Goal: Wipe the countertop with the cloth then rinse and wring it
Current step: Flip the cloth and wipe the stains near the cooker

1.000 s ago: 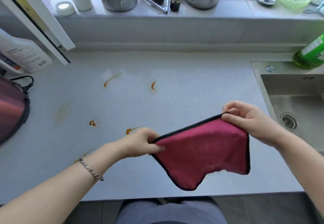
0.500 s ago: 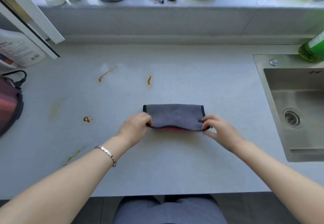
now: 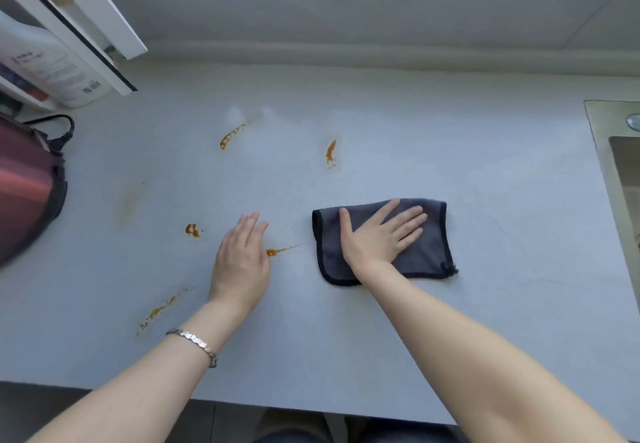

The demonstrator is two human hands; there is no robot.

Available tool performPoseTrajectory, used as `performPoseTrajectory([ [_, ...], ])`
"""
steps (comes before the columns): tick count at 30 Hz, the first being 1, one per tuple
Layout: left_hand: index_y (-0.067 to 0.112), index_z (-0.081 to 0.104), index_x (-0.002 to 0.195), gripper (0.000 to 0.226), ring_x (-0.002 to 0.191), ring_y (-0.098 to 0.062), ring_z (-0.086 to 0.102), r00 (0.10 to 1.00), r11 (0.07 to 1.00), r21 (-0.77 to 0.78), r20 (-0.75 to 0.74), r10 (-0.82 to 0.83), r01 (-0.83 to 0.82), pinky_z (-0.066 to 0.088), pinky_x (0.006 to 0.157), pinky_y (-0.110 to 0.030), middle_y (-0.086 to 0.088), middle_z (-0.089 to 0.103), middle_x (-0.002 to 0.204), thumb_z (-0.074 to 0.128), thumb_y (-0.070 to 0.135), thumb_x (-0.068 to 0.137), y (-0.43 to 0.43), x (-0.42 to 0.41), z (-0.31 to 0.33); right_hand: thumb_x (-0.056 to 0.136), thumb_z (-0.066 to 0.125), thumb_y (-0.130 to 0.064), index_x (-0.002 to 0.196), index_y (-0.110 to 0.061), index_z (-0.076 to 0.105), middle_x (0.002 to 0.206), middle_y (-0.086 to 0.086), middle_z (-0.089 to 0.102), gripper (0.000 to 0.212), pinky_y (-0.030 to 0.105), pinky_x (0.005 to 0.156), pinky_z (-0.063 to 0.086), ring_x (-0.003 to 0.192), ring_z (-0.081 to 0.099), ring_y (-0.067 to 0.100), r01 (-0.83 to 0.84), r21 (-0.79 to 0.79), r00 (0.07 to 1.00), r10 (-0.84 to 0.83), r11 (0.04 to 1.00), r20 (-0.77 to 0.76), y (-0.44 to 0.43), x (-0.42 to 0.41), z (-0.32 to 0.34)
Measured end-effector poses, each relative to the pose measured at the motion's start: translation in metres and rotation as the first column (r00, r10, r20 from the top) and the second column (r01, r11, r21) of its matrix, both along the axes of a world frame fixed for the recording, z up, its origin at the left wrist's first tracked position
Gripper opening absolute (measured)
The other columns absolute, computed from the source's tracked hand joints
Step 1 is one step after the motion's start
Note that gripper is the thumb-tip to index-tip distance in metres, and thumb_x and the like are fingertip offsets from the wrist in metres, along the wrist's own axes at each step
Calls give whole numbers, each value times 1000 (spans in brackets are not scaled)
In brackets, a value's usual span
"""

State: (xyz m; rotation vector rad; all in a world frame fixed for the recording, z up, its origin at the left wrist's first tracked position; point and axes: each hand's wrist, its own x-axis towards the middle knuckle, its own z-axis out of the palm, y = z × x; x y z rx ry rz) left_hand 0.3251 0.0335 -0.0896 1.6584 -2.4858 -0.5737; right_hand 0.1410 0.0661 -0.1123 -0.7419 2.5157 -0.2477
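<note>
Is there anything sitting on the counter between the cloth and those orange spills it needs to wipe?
Only the left hand. It rests flat on the countertop just left of the cloth, beside the nearest orange stain. The right hand presses flat on the cloth. Otherwise the path to the stains looks bare.

Sink point(image 3: 620, 165) cut off at right edge, bottle point(image 3: 52, 71) label unreadable, partly hidden.

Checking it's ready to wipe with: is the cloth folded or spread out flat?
Folded. The cloth lies as a compact grey pad on the countertop, doubled edge at its left, under the flat right hand.
</note>
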Motion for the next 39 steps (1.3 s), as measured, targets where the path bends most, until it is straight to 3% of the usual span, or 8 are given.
performPoseTrajectory([
  [4,-3,48,127,45,135,-35,32,999,999,-50,32,10,-9,22,110,-43,-20,39,143,36,5,85,-30,2,-13,89,29,-56,144,-3,0,154,22,-8,82,41,116,-7,143,-10,31,-467,-26,872,456,884,-178,-32,-33,-11],
  [7,-3,45,130,46,137,-34,29,998,998,-57,52,22,-19,20,112,-44,-20,36,145,36,8,86,-56,-3,-26,92,33,-48,145,-12,6,157,8,-4,70,40,116,-7,144,-9,22,-611,-38,785,599,791,-158,-31,-46,-8],
  [11,-4,46,129,51,134,-36,34,998,997,-71,48,46,-43,22,110,-45,-21,40,143,32,16,85,-85,-14,-42,88,45,-31,138,-25,32,156,-9,10,53,45,114,-8,144,-3,13,-432,-204,899,439,879,-13,-2,-30,2],
  [14,-3,48,127,57,130,-36,40,1000,997,-69,4,14,-14,19,110,-37,-21,45,138,28,22,81,-93,-12,-50,82,28,-52,143,-20,21,157,-3,2,69,38,115,-9,141,-2,4,-172,-267,983,184,948,23,-4,-22,-4],
  [18,-1,51,124,52,128,-26,32,997,993,-114,-71,-3,-5,10,110,-27,-21,50,134,35,20,79,-96,-9,-54,80,8,-58,145,-11,12,156,7,11,80,44,115,2,144,7,20,-258,-108,934,219,960,-281,-47,-31,-22],
  [28,1,46,125,51,129,-26,31,995,986,-167,-100,-22,5,11,111,-31,-21,50,135,37,19,78,-98,-8,-63,95,24,-43,143,-30,20,157,0,9,49,43,118,-1,144,-1,21,-383,-145,907,343,912,-244,-174,-79,-26],
  [36,-1,46,126,51,129,-27,31,995,987,-163,-101,-21,4,11,112,-31,-20,49,135,37,19,79,-99,-9,-60,97,23,-34,127,-17,48,138,7,49,43,36,111,20,133,34,22,-894,-172,447,835,413,-321,-80,-65,-29],
  [39,-1,48,126,52,130,-26,30,996,989,-147,-92,-17,4,11,112,-31,-20,49,136,36,20,79,-99,-9,-62,91,31,-23,126,-4,50,139,20,45,44,50,106,33,132,37,37,-701,-195,701,610,686,-370,-122,-133,-30],
])
